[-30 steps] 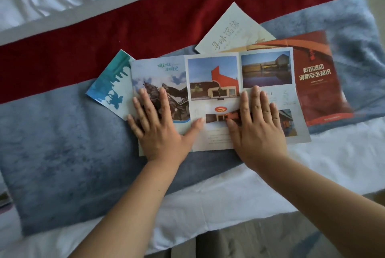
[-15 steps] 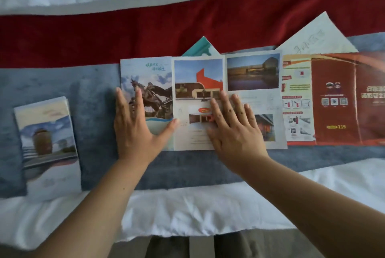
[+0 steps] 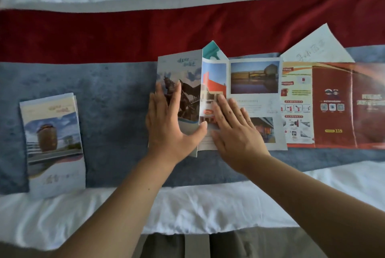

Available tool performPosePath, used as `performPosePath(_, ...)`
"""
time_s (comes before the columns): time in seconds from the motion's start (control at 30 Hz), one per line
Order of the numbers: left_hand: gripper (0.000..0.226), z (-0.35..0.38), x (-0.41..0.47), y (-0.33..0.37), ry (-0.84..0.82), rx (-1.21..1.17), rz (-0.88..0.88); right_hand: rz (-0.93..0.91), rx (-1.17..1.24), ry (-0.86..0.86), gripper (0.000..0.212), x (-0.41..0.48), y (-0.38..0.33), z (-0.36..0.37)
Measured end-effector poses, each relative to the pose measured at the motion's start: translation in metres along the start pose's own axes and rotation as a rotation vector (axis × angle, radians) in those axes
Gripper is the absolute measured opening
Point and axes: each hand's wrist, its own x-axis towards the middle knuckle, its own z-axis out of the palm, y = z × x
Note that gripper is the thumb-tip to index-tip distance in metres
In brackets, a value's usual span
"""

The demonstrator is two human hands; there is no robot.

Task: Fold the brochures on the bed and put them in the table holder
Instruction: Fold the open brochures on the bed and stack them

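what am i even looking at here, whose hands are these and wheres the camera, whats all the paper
There is no machine here. The camera sits on a person's head and looks down, so the two bare arms coming up from the bottom are that person's own. They lean over a bed with white sheets and a red and blue-grey runner across it.

The papers are brochures. The left hand is lifting the left panel of the photo brochure, the panel with the horse statue, and swinging it over towards the middle. The right hand lies flat on the middle panel to hold it down.

Far left lies an already folded brochure. On the right a red brochure lies open. A teal brochure and a white leaflet peek out from behind.
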Motion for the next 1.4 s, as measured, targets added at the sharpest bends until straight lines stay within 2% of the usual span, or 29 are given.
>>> performPosePath(0.17, 0.106, 0.01, 0.003, 0.032, -0.021, -0.013, 0.049, 0.246, -0.056, 0.05, 0.082, -0.017, 0.03, -0.012)
performPosePath(0.3, 0.102, 0.018, 0.008, 0.064, -0.023, -0.031, 0.116, 0.464, -0.051, 0.048, 0.086, -0.037, 0.061, -0.018)
performPosePath(0.37, 0.1, 0.024, 0.01, 0.082, -0.017, -0.058, 0.149, 0.515, -0.017, 0.042, 0.085, -0.05, 0.077, -0.018)
performPosePath(0.7, 0.099, 0.082, 0.004, 0.154, -0.125, 0.086, 0.291, 0.303, 0.099, 0.133, 0.065, -0.087, 0.127, -0.011)
performPosePath(1.07, 0.1, 0.143, -0.011, 0.193, -0.208, 0.202, 0.347, 0.384, 0.149, 0.199, 0.063, -0.118, 0.173, -0.012)
performPosePath(1.4, 0.088, 0.176, -0.012, 0.192, -0.228, 0.496, 0.308, 0.368, 0.159, 0.268, 0.058, -0.129, 0.184, -0.011)
